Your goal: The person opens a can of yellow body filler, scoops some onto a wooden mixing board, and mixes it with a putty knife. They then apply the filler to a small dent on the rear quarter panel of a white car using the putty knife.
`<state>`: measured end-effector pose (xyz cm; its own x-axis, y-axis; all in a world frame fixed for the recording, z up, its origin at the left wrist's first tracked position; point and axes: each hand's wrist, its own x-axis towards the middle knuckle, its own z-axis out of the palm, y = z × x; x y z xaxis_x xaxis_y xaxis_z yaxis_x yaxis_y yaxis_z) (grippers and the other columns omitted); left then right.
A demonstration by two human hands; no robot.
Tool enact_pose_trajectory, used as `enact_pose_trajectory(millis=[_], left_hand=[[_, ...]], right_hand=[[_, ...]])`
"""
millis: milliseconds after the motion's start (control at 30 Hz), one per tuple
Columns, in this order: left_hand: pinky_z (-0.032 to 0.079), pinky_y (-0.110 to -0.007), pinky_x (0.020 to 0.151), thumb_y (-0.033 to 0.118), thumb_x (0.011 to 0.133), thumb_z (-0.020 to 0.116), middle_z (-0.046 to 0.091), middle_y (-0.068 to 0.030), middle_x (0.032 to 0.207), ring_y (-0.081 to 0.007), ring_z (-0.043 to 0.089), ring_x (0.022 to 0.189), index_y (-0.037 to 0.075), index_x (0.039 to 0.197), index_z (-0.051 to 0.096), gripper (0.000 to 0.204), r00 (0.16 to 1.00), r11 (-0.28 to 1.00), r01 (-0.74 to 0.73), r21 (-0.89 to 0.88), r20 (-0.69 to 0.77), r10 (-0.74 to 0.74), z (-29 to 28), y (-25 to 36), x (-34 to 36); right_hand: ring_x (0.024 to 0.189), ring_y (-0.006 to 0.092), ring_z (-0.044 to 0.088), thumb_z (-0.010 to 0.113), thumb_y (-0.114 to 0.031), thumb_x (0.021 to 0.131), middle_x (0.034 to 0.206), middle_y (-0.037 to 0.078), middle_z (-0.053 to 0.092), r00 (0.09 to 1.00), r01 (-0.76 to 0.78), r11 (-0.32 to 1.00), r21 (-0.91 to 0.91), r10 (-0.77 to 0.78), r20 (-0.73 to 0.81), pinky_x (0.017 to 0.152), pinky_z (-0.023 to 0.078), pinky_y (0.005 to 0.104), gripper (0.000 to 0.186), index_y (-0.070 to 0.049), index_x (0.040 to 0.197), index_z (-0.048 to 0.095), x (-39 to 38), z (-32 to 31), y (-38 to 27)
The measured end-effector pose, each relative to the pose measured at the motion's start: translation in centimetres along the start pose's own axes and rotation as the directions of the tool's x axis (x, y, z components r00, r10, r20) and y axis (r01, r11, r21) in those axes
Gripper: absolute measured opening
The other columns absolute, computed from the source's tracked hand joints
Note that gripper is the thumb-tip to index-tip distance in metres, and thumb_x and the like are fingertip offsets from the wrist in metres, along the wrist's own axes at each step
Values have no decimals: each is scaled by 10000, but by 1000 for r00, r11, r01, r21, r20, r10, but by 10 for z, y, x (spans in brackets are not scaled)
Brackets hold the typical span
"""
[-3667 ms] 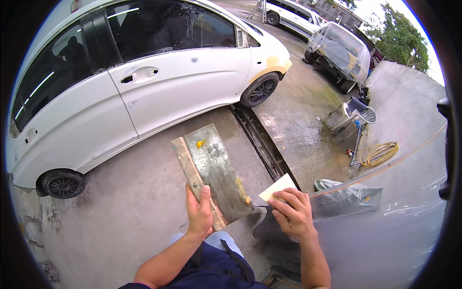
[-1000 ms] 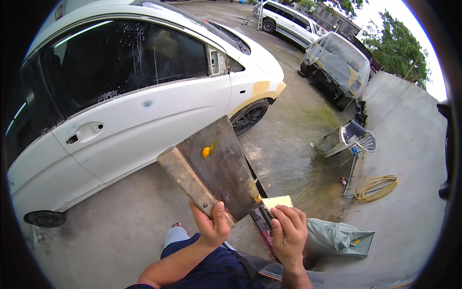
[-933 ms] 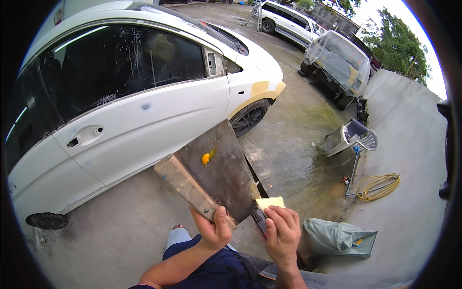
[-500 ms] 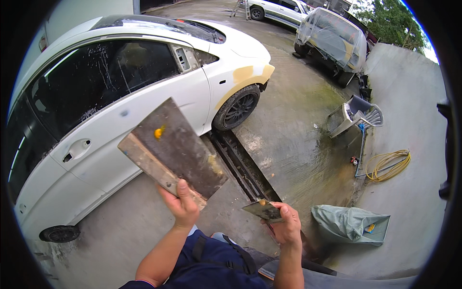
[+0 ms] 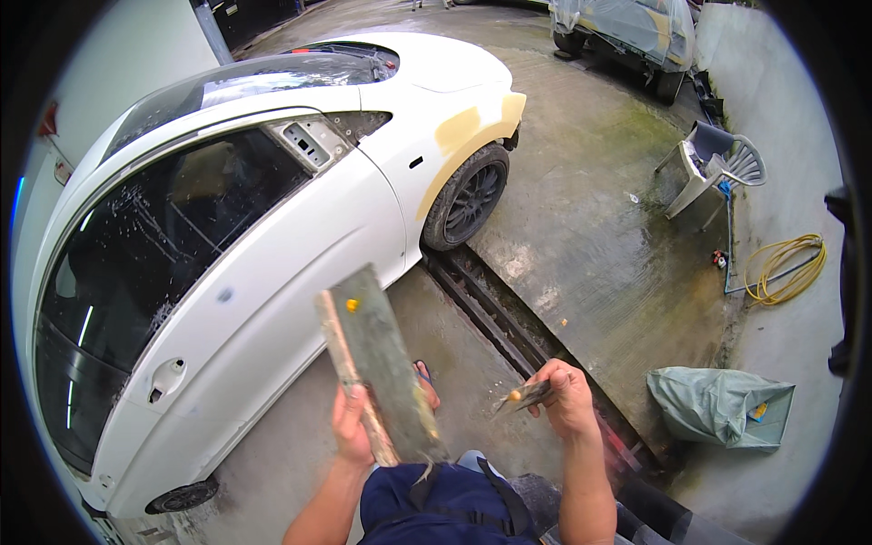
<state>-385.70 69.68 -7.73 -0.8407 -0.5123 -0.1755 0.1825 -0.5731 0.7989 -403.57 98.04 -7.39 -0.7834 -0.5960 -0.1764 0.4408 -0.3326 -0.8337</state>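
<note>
My left hand (image 5: 351, 427) grips the wooden edge strip of a flat, dark putty board (image 5: 383, 359). Near its far end sits a small dab of yellow-orange paste (image 5: 352, 305). In my right hand (image 5: 568, 400) is a small flat putty spreader (image 5: 530, 393), seen nearly edge-on, with tan paste at its tip. The board and spreader are apart. Beyond my left hand stands a white car (image 5: 300, 263), with tan filler patches (image 5: 457, 130) around its front wheel arch. Its door has a grey-blue spot (image 5: 225, 295).
A long floor drain channel (image 5: 495, 320) runs from the front wheel (image 5: 467, 198) toward my right side. Farther right are a plastic chair (image 5: 750, 163), a coiled yellow hose (image 5: 763, 292) and a grey-green cover (image 5: 695, 400) by the wall. A plastic-wrapped vehicle (image 5: 618, 32) stands behind.
The board has swung steeper and moved right and lower in view. The spreader has turned from showing its face to nearly edge-on. My view has shifted, and a foot now shows beside the board.
</note>
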Motion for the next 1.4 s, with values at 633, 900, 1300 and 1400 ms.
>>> enact_pose_trajectory(millis=[633, 900, 1300, 1400], left_hand=[[610, -381, 831, 408, 1114, 452, 684, -111, 1146, -204, 711, 985, 45, 1337, 572, 443, 944, 950, -239, 200, -182, 275, -69, -22, 363], [532, -345, 882, 367, 1088, 499, 634, -105, 1173, -185, 629, 1032, 11, 1354, 514, 445, 937, 876, -149, 458, -218, 273, -115, -134, 417], [553, -346, 651, 320, 1084, 482, 559, -190, 1140, -237, 645, 780, -14, 1249, 452, 373, 966, 471, -247, 847, 177, 189, -91, -92, 564], [537, -337, 627, 345, 1091, 454, 573, -177, 1136, -217, 630, 767, -20, 1243, 467, 395, 958, 370, -272, 889, 214, 188, -111, -82, 575]], right_hand=[[1184, 300, 663, 517, -541, 1059, 1364, 173, 668, 837, -546, 758, 355, 511, 196, 948, 547, 488, 664, -19, 1469, 548, 406, -125, 192], [1211, 308, 680, 500, -545, 1078, 1384, 117, 661, 739, -576, 579, 577, 671, 65, 893, 594, 535, 597, -129, 1505, 507, 535, -147, 411], [1137, 147, 644, 413, -488, 1110, 1335, -25, 648, 670, -506, 626, 593, 719, -188, 856, 572, 425, 501, -231, 1516, 555, 622, -89, 507], [1123, 104, 606, 388, -472, 1112, 1319, -44, 642, 620, -494, 605, 625, 749, -235, 851, 537, 369, 477, -262, 1491, 586, 627, -80, 510]])
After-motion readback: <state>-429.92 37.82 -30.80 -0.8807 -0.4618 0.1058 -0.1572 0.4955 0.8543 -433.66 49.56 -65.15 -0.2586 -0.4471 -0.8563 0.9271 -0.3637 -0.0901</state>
